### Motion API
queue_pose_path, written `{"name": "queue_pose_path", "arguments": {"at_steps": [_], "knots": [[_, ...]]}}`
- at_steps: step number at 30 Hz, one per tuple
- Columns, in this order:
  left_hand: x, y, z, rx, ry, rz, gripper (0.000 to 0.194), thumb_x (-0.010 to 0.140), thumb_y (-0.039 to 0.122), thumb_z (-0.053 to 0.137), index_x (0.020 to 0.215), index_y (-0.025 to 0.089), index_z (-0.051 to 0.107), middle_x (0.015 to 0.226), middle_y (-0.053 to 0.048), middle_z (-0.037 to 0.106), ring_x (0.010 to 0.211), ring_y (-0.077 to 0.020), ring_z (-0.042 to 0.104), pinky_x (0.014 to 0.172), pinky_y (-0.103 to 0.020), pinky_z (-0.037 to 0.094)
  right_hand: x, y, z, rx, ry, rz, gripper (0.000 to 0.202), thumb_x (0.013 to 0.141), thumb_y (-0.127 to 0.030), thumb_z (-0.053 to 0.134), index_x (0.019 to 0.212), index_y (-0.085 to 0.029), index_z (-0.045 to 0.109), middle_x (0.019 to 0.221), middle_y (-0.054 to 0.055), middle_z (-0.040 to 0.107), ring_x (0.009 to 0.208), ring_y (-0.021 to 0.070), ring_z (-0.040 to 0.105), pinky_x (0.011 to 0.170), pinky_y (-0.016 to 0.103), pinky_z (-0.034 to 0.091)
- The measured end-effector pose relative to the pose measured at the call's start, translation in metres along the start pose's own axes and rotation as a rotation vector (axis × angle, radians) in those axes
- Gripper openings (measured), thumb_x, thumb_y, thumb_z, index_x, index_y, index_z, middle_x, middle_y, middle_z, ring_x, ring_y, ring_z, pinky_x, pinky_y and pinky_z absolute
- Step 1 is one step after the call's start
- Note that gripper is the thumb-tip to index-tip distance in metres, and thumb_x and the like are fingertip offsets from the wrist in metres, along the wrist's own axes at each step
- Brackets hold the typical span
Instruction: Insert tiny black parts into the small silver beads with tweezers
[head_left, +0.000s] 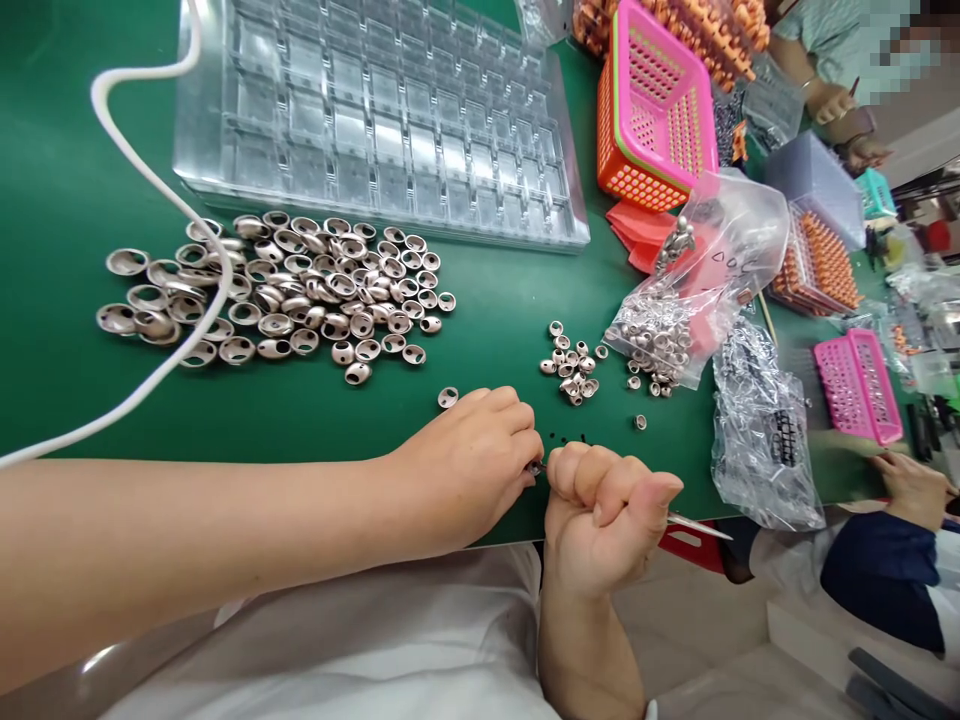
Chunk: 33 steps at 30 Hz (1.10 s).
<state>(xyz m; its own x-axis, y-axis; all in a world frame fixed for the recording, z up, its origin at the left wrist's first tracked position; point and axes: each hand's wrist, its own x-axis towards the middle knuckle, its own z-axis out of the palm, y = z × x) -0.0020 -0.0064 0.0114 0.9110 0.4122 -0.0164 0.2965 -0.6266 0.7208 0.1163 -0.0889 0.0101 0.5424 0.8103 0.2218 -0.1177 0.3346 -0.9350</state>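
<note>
My left hand (480,465) reaches in from the left over the table edge, its fingertips pinching a small metal ring-like piece (533,467), mostly hidden by the fingers. Right beside it, my right hand (604,505) is closed in a fist around a slim metal tool (701,526). One pointed end of the tool sticks out to the right; a thin tip at the other side meets the small piece. A single metal ring (448,398) lies just above my left hand. Tiny black bits (564,438) lie on the table behind the fingers.
A large pile of metal rings (330,285) sits left, below a clear compartment tray (390,130). Smaller metal pieces (574,365) lie by an opened plastic bag (660,320). Pink baskets (664,90), a white cable (150,180) and a co-worker's hand (911,490) are also around.
</note>
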Motion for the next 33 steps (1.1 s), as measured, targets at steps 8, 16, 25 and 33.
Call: {"name": "queue_pose_path", "arguments": {"at_steps": [8,16,25,33], "knots": [[0.0012,0.0004,-0.0008,-0.009,-0.032,-0.018,0.015,0.096,0.015,0.057,0.093,0.013,0.072,0.091,-0.007,0.064,0.091,-0.0248,0.052,0.078,-0.039,0.042,-0.0005,0.0019,-0.0018,0.014,-0.020,0.012,0.057,0.106,-0.046,0.033,0.057,-0.019,0.027,0.051,-0.007,0.020,0.043,0.0078,0.024,0.046,0.024,0.023],[0.0008,0.0010,-0.0012,-0.014,-0.023,-0.014,0.015,0.095,0.014,0.057,0.092,0.013,0.072,0.091,-0.008,0.064,0.089,-0.0240,0.052,0.077,-0.037,0.041,-0.0007,0.0000,0.0005,-0.035,-0.013,0.014,0.057,0.107,-0.045,0.033,0.057,-0.019,0.026,0.050,-0.007,0.019,0.042,0.0076,0.024,0.046,0.024,0.024],[0.0004,-0.0006,0.0006,-0.016,-0.005,-0.003,0.015,0.095,0.014,0.057,0.091,0.013,0.072,0.090,-0.007,0.063,0.088,-0.0236,0.051,0.076,-0.037,0.040,-0.0022,-0.0001,0.0009,-0.034,0.000,0.004,0.056,0.107,-0.043,0.034,0.057,-0.019,0.028,0.051,-0.007,0.021,0.043,0.0074,0.025,0.046,0.024,0.023],[-0.0002,0.0000,-0.0004,-0.022,-0.020,-0.019,0.016,0.096,0.015,0.057,0.090,0.013,0.071,0.090,-0.007,0.064,0.088,-0.0234,0.051,0.076,-0.037,0.040,-0.0021,0.0022,0.0034,-0.070,0.031,0.010,0.054,0.106,-0.042,0.037,0.058,-0.019,0.028,0.052,-0.008,0.021,0.043,0.0068,0.026,0.046,0.024,0.024]]}}
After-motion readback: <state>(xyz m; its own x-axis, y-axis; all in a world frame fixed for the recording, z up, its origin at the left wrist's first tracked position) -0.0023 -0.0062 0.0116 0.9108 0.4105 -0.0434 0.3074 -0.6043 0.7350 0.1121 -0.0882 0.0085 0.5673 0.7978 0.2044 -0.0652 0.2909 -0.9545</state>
